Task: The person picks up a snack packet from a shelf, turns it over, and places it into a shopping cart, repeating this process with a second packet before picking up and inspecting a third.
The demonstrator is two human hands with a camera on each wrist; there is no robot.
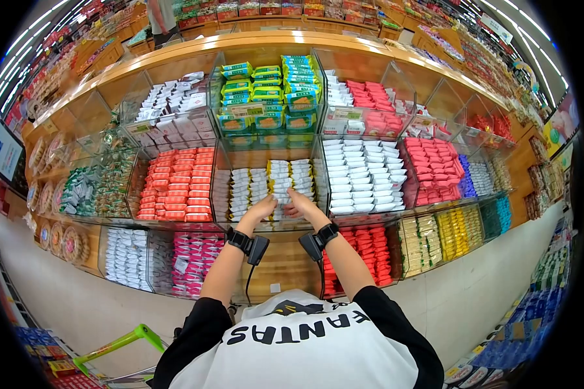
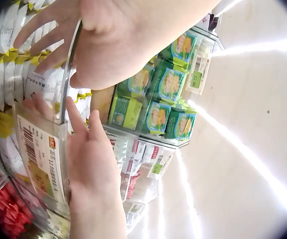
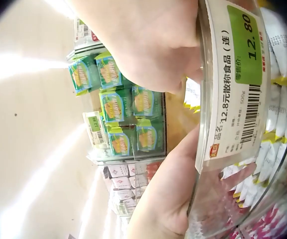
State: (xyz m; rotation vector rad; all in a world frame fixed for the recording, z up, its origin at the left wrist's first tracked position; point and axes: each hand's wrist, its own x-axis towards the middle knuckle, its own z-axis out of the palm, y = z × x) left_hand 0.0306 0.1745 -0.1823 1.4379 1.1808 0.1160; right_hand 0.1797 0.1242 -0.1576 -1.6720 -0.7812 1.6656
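Small white packets with yellow ends [image 1: 280, 170] lie in rows in a clear-walled bin at the centre of the shelf. Both hands reach over its front panel. My left hand [image 1: 263, 209] is at the left side of the front rows; in the left wrist view its fingers [image 2: 46, 42] spread straight over the packets. Opposite it, my right hand [image 1: 301, 205] has its fingers extended, partly behind the clear panel in that same view. Between the two hands lies a printed white packet [image 2: 44, 82], close to the fingertips. The price tag hides the right fingers in the right wrist view.
A price tag [image 3: 238, 79] is fixed to the bin's clear front panel. Orange packets [image 1: 177, 185] fill the bin to the left, white packets [image 1: 362, 174] the one to the right. Green packs [image 1: 266, 97] stand above. A trolley handle [image 1: 120, 343] shows at lower left.
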